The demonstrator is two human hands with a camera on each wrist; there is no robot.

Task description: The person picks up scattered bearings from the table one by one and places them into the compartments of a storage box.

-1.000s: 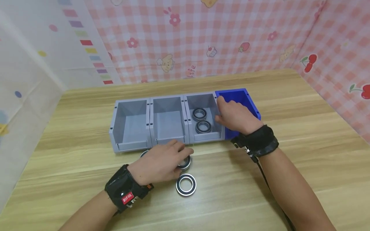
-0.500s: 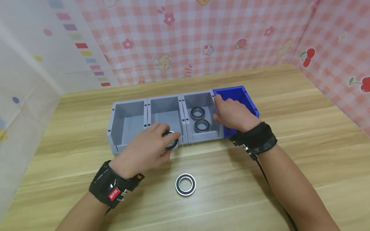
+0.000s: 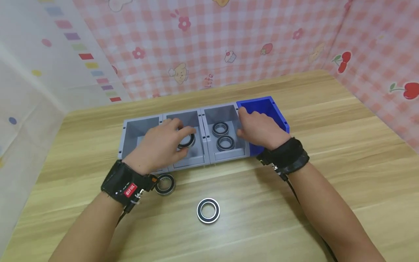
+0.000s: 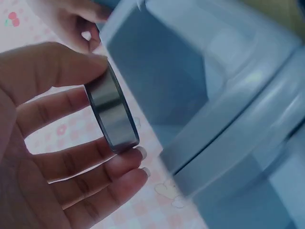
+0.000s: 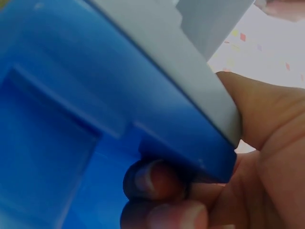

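My left hand (image 3: pixel 157 147) pinches a ball bearing (image 4: pixel 112 109) between thumb and fingers, over the second grey bin (image 3: pixel 203 154) from the left. In the left wrist view the bearing stands on edge beside the bin's wall. My right hand (image 3: pixel 264 131) grips the side wall where the third grey bin meets the blue bin (image 3: pixel 261 105). Its thumb lies on the grey side and its fingertips curl inside the blue wall (image 5: pixel 119 81). Two bearings lie inside the third bin, a rear bearing (image 3: pixel 214 130) and a front bearing (image 3: pixel 226 149).
On the wooden table (image 3: pixel 255 218), one bearing (image 3: pixel 165 193) lies just in front of the bins, near my left wrist strap. Another bearing (image 3: pixel 208 221) lies nearer to me. The leftmost grey bin (image 3: pixel 135 127) is partly hidden by my left hand. A patterned cloth (image 3: pixel 203 47) hangs behind.
My left hand has picked a bearing off the table and carried it forward over the second bin. The bearing near the wrist strap shows again. My right hand keeps its grip.
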